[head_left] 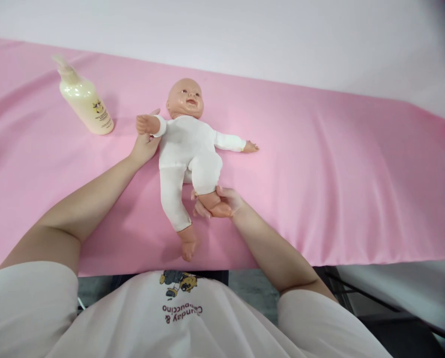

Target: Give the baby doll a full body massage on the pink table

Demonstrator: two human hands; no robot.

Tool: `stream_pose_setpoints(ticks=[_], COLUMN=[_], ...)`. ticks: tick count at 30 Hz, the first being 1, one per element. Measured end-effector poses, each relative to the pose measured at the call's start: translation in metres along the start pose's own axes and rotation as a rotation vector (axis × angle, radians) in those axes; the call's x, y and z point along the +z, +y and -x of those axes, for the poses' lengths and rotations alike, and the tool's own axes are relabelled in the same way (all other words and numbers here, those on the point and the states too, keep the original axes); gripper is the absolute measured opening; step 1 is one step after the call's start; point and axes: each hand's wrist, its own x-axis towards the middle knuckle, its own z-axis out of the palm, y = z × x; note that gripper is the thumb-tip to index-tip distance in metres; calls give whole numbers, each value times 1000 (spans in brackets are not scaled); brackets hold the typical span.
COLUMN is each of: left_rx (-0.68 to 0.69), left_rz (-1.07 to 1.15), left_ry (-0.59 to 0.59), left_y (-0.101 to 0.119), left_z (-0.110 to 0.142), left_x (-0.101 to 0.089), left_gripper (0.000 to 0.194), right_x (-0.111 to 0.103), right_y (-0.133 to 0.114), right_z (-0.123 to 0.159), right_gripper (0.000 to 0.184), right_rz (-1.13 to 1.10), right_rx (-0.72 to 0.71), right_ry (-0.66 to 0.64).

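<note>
A baby doll [187,141] in a white cloth suit lies on its back on the pink cloth, head toward the far side. Its right leg stretches toward me and its left leg is bent. My left hand [146,145] holds the doll's side beneath its raised arm; that arm and the body hide most of the fingers. My right hand [230,200] is closed around the bent leg at the ankle, with fingertips showing on the far side of the foot.
A pump bottle [86,104] of pale yellow lotion stands left of the doll. The pink cloth [300,174] covers the table, with folds at the right. The table's near edge runs close to my shirt. A white surface [245,35] lies beyond the far edge.
</note>
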Motion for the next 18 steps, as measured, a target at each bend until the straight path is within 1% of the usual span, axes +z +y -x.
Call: stream_pose_setpoints(ticks=[2,5,6,7,9,11,14,15,18], left_rx=[-28,-88,-111,-131,-154,-157,-154,-153,-152], left_rz=[24,76,95,112,134,142,136,131,113], left_ry=[6,81,106,128,163,190,209,210,209], left_y=[-8,-25,-30,-35,-42,-46,-50,-51,-51], left_z=[-1,-1,-1,-1,-1,-1,-1,-2,-2], left_x=[-2,-3,-3,-3,-3,-4,-4,-4,-4], left_gripper=[67,70,71,72,70,66,63,63,63], right_x=[-2,-5,-5,-6,-6,-5,-4,-4,-6], right_y=[0,-3,-4,-5,-6,-4,-2,-1,1], right_z=[3,4,4,3,2,1,-1,-2,-7], right_gripper=[67,72,71,68,60,53,46,47,63], right_rz=[-41,-38,-19,1,8,-42,-98,-118,-204], right_rx=[44,198,238,254,234,202,213,212,189], right_ry=[-133,-422,-507,-558,-590,-600,-693,-716,-802])
